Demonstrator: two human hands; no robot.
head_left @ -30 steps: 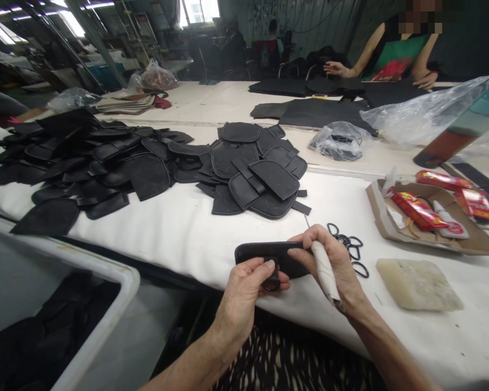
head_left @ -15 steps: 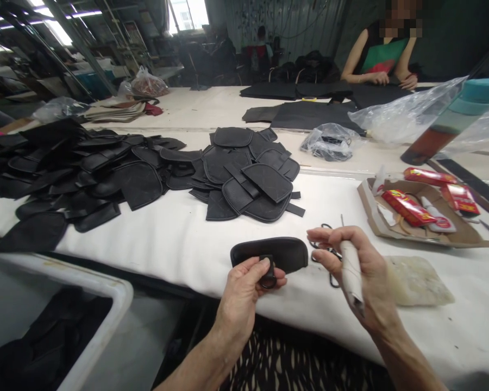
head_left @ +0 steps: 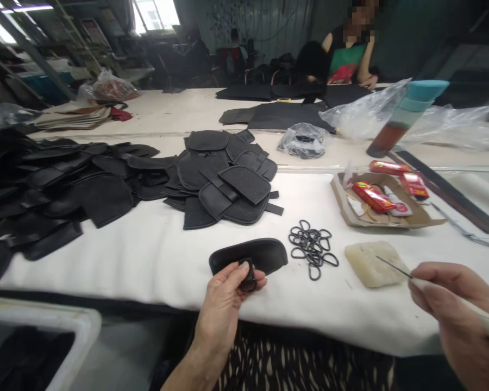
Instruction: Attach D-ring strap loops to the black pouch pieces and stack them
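Observation:
My left hand (head_left: 222, 304) pinches a black leather piece (head_left: 269, 252) just above the table's front edge. Its thumb presses on a short strap tab, from which a black D-ring (head_left: 249, 288) hangs. At the right, my right hand (head_left: 452, 304) is closed around an awl (head_left: 484, 321) with a pale wrapped handle. The awl's thin metal shaft points left, its tip over a yellowish translucent block (head_left: 362, 263); whether they touch I cannot tell. Several loose black D-rings (head_left: 309, 239) lie in a heap between the two hands.
Black leather pieces (head_left: 224, 190) lie piled at centre and left. A cardboard tray (head_left: 350, 217) with red boxes and a small white bottle stands right, before a tilted blue-lidded bottle (head_left: 395, 127). A white bin (head_left: 92, 320) is lower left; a person (head_left: 346, 60) sits across the table.
My right hand has moved right with the awl, away from the leather piece, uncovering the D-rings. The awl's tip now lies over the block. My left hand keeps its grip; the view has shifted right.

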